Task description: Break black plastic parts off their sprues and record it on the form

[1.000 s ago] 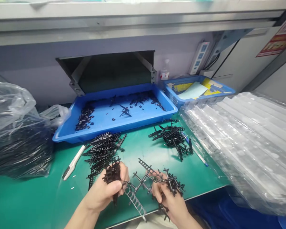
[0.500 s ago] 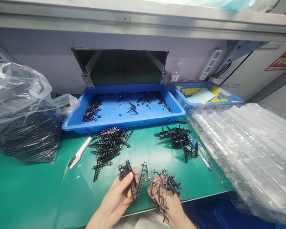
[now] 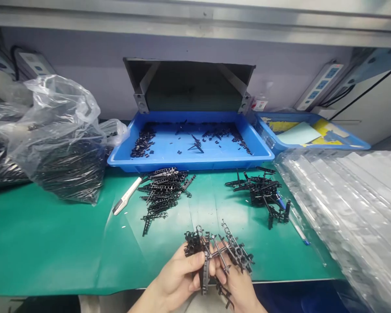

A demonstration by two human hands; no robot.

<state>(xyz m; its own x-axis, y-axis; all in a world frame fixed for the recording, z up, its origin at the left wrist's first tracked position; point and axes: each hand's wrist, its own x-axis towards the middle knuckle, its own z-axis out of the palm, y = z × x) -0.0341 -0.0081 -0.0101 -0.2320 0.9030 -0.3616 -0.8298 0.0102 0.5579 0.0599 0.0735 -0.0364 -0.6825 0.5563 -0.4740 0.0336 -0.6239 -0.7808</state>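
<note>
Near the table's front edge, my left hand (image 3: 177, 276) is closed around a bunch of black plastic strips (image 3: 194, 242) with rings and small holes. My right hand (image 3: 239, 284) grips a black plastic sprue (image 3: 219, 251), a thin branched frame with perforated strips on it. The two hands are close together, and one strip at the left thumb meets the sprue's branches; whether it is still joined cannot be made out. Beyond them lie a pile of similar strips (image 3: 164, 191) on the left and a tangled heap of black sprues (image 3: 263, 191) on the right.
A blue tray (image 3: 190, 164) with small black pieces stands behind the piles. A white-handled cutter (image 3: 127, 196) and a pen (image 3: 298, 230) lie on the green mat (image 3: 68, 243). Plastic bags (image 3: 68, 169) fill the left; clear trays (image 3: 355, 195) and a blue basket (image 3: 313, 141) the right.
My hands have come closer together, and a strip that stood between them is now at the left thumb. The sprue in my right hand has tilted. The whole view has swung left.
</note>
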